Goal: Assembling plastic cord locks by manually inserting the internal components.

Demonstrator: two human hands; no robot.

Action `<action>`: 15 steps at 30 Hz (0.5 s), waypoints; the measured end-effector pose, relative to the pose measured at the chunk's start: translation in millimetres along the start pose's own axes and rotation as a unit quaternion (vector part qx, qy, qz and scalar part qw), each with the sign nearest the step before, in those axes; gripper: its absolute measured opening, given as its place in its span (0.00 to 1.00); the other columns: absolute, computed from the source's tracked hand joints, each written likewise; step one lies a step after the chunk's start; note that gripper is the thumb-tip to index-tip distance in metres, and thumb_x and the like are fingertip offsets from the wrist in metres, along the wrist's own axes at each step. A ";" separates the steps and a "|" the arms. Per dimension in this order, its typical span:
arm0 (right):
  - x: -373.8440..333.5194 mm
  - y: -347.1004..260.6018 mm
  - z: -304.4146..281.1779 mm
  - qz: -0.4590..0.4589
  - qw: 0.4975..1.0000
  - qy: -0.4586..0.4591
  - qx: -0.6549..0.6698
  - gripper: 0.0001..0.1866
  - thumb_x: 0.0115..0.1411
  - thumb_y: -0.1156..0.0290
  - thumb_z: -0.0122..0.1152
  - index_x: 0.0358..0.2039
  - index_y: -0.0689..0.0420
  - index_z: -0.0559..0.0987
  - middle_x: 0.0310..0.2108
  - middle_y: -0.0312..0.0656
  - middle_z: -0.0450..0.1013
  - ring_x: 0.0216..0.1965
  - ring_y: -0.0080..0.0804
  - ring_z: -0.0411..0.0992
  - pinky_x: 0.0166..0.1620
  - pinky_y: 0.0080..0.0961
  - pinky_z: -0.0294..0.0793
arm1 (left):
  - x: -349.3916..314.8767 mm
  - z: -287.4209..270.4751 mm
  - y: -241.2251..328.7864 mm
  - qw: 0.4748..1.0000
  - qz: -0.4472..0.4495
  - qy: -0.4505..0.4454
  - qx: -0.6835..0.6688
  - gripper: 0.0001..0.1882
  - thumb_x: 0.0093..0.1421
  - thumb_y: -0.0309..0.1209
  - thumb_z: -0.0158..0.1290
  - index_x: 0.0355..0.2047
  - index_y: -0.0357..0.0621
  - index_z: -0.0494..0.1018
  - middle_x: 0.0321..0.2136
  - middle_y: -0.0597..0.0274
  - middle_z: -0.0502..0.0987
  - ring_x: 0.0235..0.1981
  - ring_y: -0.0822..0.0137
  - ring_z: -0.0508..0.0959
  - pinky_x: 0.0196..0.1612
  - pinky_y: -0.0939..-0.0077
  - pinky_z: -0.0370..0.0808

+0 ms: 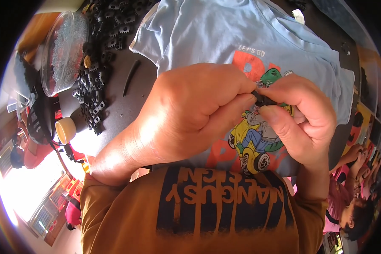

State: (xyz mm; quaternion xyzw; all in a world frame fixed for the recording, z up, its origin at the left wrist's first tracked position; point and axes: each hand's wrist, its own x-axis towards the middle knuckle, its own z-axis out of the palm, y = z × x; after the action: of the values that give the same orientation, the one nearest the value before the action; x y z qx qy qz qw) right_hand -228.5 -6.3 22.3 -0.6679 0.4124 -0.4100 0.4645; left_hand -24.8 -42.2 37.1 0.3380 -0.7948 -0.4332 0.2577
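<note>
Above a light blue T-shirt [199, 34], my two hands meet at a small black piece [264, 100], pinched from both sides. My left hand [190, 106] is closed, with thumb and forefinger on its left end. On the other end press the thumb and forefinger of my right hand [305, 116]. The fingertips cover much of the piece, so its exact kind cannot be told. Beneath the hands, the shirt shows a coloured print [262, 146] of a green cartoon figure in a yellow car.
To the left lie a heap of small black plastic parts [91, 86] and a short black stick [131, 78]. Behind them is a round clear tub [65, 53] of tiny transparent pieces. A pale yellow cup [66, 130] stands nearer me. People [347, 203] sit at both sides.
</note>
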 end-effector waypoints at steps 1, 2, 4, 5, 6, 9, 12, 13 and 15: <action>0.1 -0.7 1.3 -0.009 0.999 0.003 -0.032 0.09 0.50 0.78 0.62 0.33 0.68 0.76 0.30 0.44 0.72 0.30 0.29 0.69 0.34 0.21 0.66 | 0.2 0.7 -0.1 1.000 0.011 0.006 0.023 0.08 0.52 0.18 0.54 0.35 0.31 0.74 0.23 0.57 0.77 0.22 0.69 0.77 0.25 0.80 0.73; 0.1 -0.6 2.3 -0.020 0.998 0.007 -0.063 0.09 0.50 0.79 0.62 0.32 0.68 0.76 0.30 0.43 0.72 0.30 0.29 0.69 0.34 0.21 0.66 | 0.2 1.9 -1.1 1.000 0.010 0.007 0.023 0.08 0.52 0.18 0.54 0.35 0.31 0.74 0.23 0.57 0.77 0.22 0.69 0.77 0.25 0.80 0.73; -0.3 -0.6 5.6 -0.047 0.992 0.020 -0.114 0.09 0.49 0.79 0.62 0.32 0.68 0.76 0.29 0.43 0.72 0.30 0.29 0.70 0.33 0.21 0.67 | -0.8 4.9 -3.8 0.993 0.064 0.017 0.098 0.09 0.51 0.17 0.55 0.34 0.32 0.74 0.22 0.56 0.76 0.21 0.66 0.77 0.23 0.79 0.72; -0.3 -0.8 7.8 -0.075 0.983 0.035 -0.164 0.09 0.49 0.80 0.62 0.32 0.68 0.76 0.29 0.43 0.73 0.30 0.29 0.70 0.33 0.22 0.67 | -1.6 7.0 -5.0 0.993 0.064 0.018 0.098 0.09 0.51 0.17 0.55 0.34 0.32 0.74 0.22 0.56 0.76 0.21 0.66 0.77 0.23 0.79 0.72; -0.7 -0.9 9.4 -0.076 0.983 0.034 -0.164 0.09 0.49 0.80 0.62 0.32 0.68 0.76 0.29 0.43 0.73 0.30 0.29 0.70 0.33 0.22 0.67 | -2.3 10.0 -6.1 0.992 0.070 0.038 0.098 0.10 0.50 0.17 0.55 0.34 0.33 0.74 0.22 0.56 0.76 0.21 0.65 0.76 0.23 0.79 0.71; -2.2 -2.1 10.6 -0.069 0.980 0.057 -0.178 0.10 0.49 0.80 0.63 0.34 0.68 0.77 0.30 0.43 0.73 0.31 0.30 0.70 0.35 0.22 0.67 | -2.4 12.6 -6.5 0.988 0.083 0.061 0.117 0.12 0.48 0.17 0.57 0.36 0.33 0.73 0.22 0.56 0.75 0.20 0.65 0.76 0.22 0.79 0.71; -5.1 -3.6 9.9 -0.016 0.992 0.063 -0.107 0.09 0.51 0.80 0.62 0.34 0.67 0.77 0.32 0.42 0.73 0.32 0.27 0.70 0.36 0.20 0.67 | -2.9 17.8 -2.3 0.984 0.087 0.078 0.131 0.17 0.47 0.19 0.59 0.39 0.33 0.72 0.22 0.58 0.75 0.20 0.67 0.75 0.23 0.79 0.71; -6.8 -2.9 9.4 0.027 0.997 0.068 -0.019 0.09 0.51 0.80 0.61 0.35 0.67 0.77 0.33 0.42 0.73 0.33 0.25 0.70 0.37 0.19 0.67 | -2.7 20.4 -1.0 0.984 0.083 0.093 0.127 0.19 0.46 0.20 0.61 0.40 0.33 0.72 0.22 0.58 0.75 0.20 0.68 0.75 0.23 0.80 0.72; -8.3 -2.8 9.2 0.071 0.993 0.072 0.068 0.09 0.52 0.80 0.61 0.35 0.67 0.77 0.34 0.41 0.73 0.34 0.23 0.70 0.38 0.18 0.67 | -2.1 24.1 -2.5 0.981 0.099 0.106 0.131 0.22 0.45 0.21 0.62 0.42 0.33 0.71 0.23 0.59 0.75 0.20 0.69 0.75 0.23 0.80 0.72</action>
State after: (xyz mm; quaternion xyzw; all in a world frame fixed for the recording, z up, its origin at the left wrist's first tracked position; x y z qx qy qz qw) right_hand -222.1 4.7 21.5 -0.5723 0.4622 -0.4502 0.5062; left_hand -39.6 -29.1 22.8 0.3327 -0.8422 -0.2593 0.3359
